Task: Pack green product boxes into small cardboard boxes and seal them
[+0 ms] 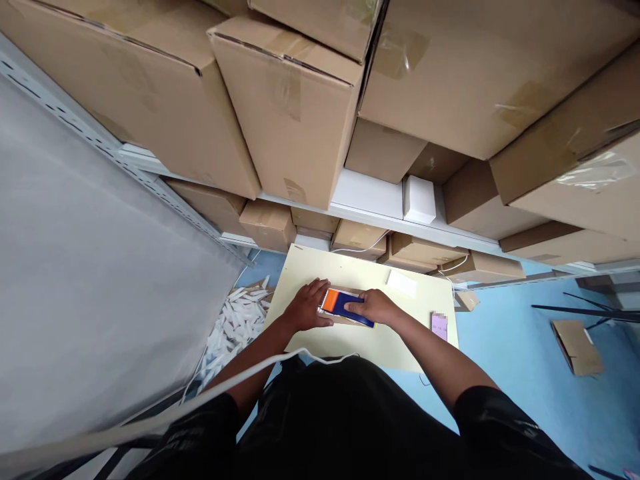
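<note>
An orange and blue flat pack lies on a pale yellow table, on top of a thin brown cardboard piece. My left hand rests at the pack's left end, fingers curled over its edge. From the right, my right hand presses down on the blue part, fingers laid across it. Both hands touch the pack.
A white slip lies at the table's far side and a phone at its right edge. Large cardboard boxes fill the shelves above. A heap of white strips lies on the floor left. A white cable crosses my lap.
</note>
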`<move>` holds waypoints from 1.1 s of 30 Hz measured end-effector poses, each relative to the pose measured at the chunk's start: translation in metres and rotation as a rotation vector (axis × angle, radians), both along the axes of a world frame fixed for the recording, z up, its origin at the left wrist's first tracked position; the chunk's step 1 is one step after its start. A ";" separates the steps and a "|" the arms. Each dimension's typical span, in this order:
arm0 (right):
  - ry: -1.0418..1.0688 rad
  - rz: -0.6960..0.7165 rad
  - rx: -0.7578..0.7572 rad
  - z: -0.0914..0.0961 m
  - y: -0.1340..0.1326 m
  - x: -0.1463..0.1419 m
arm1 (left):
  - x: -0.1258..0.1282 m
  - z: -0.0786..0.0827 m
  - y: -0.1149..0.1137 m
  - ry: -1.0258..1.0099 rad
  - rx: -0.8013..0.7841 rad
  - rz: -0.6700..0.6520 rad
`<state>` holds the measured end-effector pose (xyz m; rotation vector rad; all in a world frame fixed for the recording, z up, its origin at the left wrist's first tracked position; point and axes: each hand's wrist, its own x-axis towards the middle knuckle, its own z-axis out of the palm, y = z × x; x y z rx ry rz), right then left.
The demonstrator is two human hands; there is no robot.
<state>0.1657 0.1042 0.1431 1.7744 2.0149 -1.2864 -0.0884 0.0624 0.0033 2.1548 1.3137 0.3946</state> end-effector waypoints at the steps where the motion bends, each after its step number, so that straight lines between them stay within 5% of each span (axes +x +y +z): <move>1: -0.001 0.003 0.001 0.002 0.001 0.001 | 0.000 0.000 0.000 -0.002 -0.002 0.005; 13: -0.093 0.023 0.013 0.025 0.011 0.024 | 0.001 0.005 0.002 0.012 -0.008 -0.015; 22: -0.161 -0.030 -0.027 0.047 0.010 0.142 | -0.001 0.001 0.002 0.034 0.000 -0.023; 28: -0.326 -0.046 -0.032 0.027 0.001 0.213 | 0.000 0.005 0.005 0.041 0.024 -0.020; 33: -0.425 0.053 -0.007 -0.017 0.010 0.189 | 0.002 0.008 0.005 0.070 0.007 0.000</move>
